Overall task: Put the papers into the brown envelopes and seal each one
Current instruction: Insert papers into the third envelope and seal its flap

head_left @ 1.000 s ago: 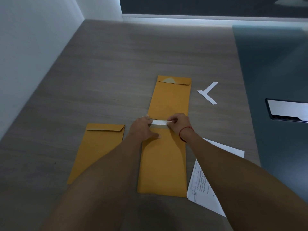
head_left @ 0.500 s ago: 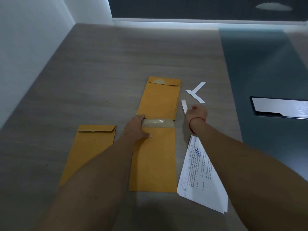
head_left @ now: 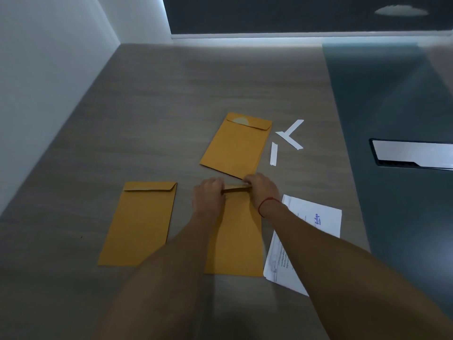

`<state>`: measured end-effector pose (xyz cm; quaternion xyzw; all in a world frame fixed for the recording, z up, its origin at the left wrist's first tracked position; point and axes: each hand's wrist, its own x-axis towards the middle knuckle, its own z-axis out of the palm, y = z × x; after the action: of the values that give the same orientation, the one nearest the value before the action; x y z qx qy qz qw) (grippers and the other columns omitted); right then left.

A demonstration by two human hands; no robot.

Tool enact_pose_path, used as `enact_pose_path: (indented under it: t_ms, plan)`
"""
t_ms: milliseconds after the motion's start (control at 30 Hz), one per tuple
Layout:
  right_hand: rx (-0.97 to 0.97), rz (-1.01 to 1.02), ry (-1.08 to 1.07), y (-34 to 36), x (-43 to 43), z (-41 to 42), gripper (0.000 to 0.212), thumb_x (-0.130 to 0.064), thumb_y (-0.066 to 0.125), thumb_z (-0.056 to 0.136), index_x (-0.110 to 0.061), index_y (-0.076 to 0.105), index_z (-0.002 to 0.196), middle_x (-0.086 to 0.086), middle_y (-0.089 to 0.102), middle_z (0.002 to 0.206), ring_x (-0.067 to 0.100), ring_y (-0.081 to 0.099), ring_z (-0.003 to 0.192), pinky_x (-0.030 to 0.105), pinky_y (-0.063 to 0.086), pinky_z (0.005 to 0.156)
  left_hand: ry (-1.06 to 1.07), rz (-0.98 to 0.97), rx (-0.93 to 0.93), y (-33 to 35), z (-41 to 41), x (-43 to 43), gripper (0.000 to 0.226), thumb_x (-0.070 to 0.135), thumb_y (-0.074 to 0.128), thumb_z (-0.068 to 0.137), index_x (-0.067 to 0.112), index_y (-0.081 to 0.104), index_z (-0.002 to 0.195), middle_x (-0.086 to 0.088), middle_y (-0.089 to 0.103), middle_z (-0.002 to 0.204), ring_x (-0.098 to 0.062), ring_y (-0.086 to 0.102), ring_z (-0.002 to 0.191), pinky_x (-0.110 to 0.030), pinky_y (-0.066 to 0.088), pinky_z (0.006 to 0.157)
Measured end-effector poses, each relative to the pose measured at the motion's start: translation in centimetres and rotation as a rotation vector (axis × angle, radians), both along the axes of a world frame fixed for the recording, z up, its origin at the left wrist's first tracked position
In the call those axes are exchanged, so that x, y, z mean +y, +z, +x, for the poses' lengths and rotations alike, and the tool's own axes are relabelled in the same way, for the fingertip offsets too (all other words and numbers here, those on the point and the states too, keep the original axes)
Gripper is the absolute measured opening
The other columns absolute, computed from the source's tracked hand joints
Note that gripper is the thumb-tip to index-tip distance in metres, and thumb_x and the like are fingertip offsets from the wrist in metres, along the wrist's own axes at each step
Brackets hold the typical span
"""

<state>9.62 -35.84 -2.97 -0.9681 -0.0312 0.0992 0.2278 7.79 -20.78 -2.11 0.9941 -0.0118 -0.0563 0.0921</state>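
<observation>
Brown and flat, the middle envelope [head_left: 235, 241] lies on a grey wood-grain table [head_left: 171, 106] straight in front of the person. Its long axis runs directly away from them, with the mouth at the far end. Across that far end the flap [head_left: 236, 188] stands half raised, with a dark shadow under it. Its crease runs crosswise, left to right. The left hand [head_left: 208, 195] pinches the flap's left end with curled fingers, and the right hand [head_left: 261, 190], which has a red thread round the wrist, pinches the right end. Each hand is equally near, so neither has to reach. To close, the flap most likely has to come toward the person and down onto the envelope's body, pressed evenly along the crease. A second envelope [head_left: 142, 224] lies well to the left with its flap down. A third envelope [head_left: 237, 146] lies beyond, flap also down, its near corner just beside the right hand. Printed white papers [head_left: 311, 224] sit partly under the right forearm. White backing strips [head_left: 290, 134] lie farther off to the right.
</observation>
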Motion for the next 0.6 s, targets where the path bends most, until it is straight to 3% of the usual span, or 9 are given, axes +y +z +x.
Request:
enact_pose_path:
  t_ms: [67,133,200,267,333,400,467,600]
  plan:
    - [0.014,-0.128,0.16,-0.5,-0.2,-0.8,0.037,-0.004,0.044,0.09,-0.018,0.064,0.118,0.006,0.061,0.126,0.027,0.057,0.115,0.035,0.045,0.098,-0.074,-0.014,0.017,-0.9,-1.1,-0.3,0.021,0.016,0.049,0.096,0.017,0.06,0.113,0.0,0.061,0.119,-0.022,0.056,0.115,-0.037,0.047,0.092]
    - [0.086,-0.2,0.281,-1.4,0.2,-2.3,0.049,-0.002,0.045,0.09,-0.02,0.049,0.135,0.003,0.041,0.149,0.024,0.04,0.136,0.04,0.034,0.111,-0.136,-0.029,0.062,-1.9,-2.7,-0.5,0.034,0.015,0.041,0.098,0.021,0.052,0.13,0.001,0.047,0.143,-0.022,0.042,0.134,-0.039,0.043,0.102]
    - [0.126,-0.271,0.312,-1.9,0.3,-3.3,0.058,-0.007,0.04,0.094,-0.022,0.028,0.148,-0.002,0.017,0.16,0.02,0.018,0.148,0.046,0.018,0.119,-0.14,0.001,0.121,-2.6,-3.9,-0.4,0.043,0.02,0.036,0.099,0.025,0.038,0.142,0.004,0.027,0.158,-0.019,0.023,0.146,-0.043,0.032,0.113]
    - [0.131,-0.417,0.343,-1.6,-0.5,-3.2,0.054,-0.018,0.033,0.098,-0.019,0.022,0.15,-0.001,0.015,0.16,0.019,0.019,0.147,0.047,0.011,0.119,-0.121,0.049,0.203,-2.7,-4.0,0.6,0.047,0.024,0.032,0.101,0.027,0.029,0.147,0.004,0.016,0.162,-0.021,0.014,0.15,-0.051,0.022,0.118]
    - [0.154,-0.525,0.313,-0.8,-1.4,-2.5,0.051,-0.021,0.03,0.098,-0.014,0.028,0.148,0.002,0.027,0.156,0.019,0.031,0.142,0.046,0.01,0.119,-0.089,0.116,0.259,-2.1,-3.4,2.0,0.049,0.023,0.031,0.102,0.025,0.023,0.15,0.003,0.011,0.163,-0.023,0.009,0.151,-0.053,0.015,0.12]
    - [0.119,-0.518,0.25,0.1,-1.1,-2.0,0.048,-0.017,0.034,0.095,-0.012,0.036,0.143,0.004,0.04,0.148,0.021,0.04,0.136,0.044,0.016,0.118,-0.098,0.146,0.247,-1.6,-3.0,2.3,0.053,0.016,0.034,0.101,0.02,0.021,0.152,0.001,0.009,0.163,-0.023,0.006,0.152,-0.051,0.012,0.121]
    - [0.101,-0.433,0.285,0.3,0.6,-2.5,0.049,-0.011,0.038,0.093,-0.017,0.037,0.141,0.004,0.04,0.148,0.023,0.038,0.136,0.044,0.022,0.115,-0.145,0.081,0.241,-1.4,-3.1,1.4,0.058,0.008,0.037,0.098,0.018,0.021,0.152,-0.001,0.01,0.163,-0.023,0.007,0.152,-0.048,0.013,0.122]
    - [0.244,-0.339,0.304,-1.4,2.1,-3.9,0.064,-0.011,0.037,0.096,-0.025,0.013,0.153,-0.005,0.001,0.162,0.02,0.005,0.15,0.047,0.009,0.121,-0.127,0.022,0.314,-1.9,-3.3,0.4,0.059,0.006,0.034,0.099,0.022,0.018,0.153,0.001,0.005,0.164,-0.024,0.007,0.152,-0.049,0.019,0.12]
